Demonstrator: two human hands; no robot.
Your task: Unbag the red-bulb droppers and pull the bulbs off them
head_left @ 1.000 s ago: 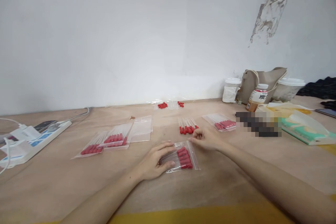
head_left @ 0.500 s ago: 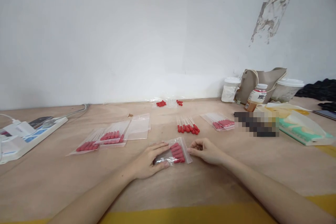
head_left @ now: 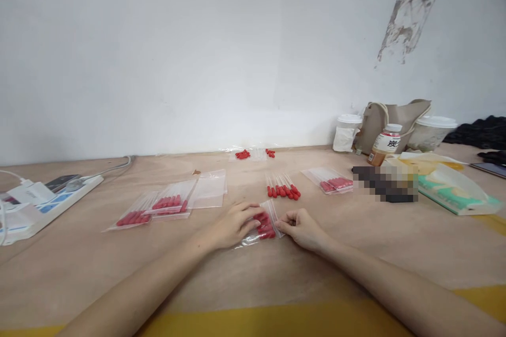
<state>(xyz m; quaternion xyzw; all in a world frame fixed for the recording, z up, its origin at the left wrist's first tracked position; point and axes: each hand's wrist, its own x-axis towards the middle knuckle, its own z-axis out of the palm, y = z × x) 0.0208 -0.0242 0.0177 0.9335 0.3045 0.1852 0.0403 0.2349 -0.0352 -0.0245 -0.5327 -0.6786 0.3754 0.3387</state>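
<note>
Your left hand (head_left: pixel 233 227) lies flat and open, fingers spread over the small clear plastic zip bag (head_left: pixel 267 230) filled with thin red-capped tubes, pinning it to the bare plywood table (head_left: pixel 276 274). Your right hand (head_left: pixel 302 227) is curled, and its thumb and forefinger seem to pinch the bag's edge just beyond your left fingertips. By the look of it you are closing the strip. Press with the pads of your left fingers rather than the palm, so the tubes under them lie side by side and do not roll. Run the pinch along the edge in one line away from the holding hand, and let trapped air escape ahead of it. Work low against the wood. The loose row of red-capped tubes (head_left: pixel 283 190) lies just past your right knuckles, so lift nothing that way. The filled clear bags (head_left: pixel 169 204) are well outside your left wrist.
</note>
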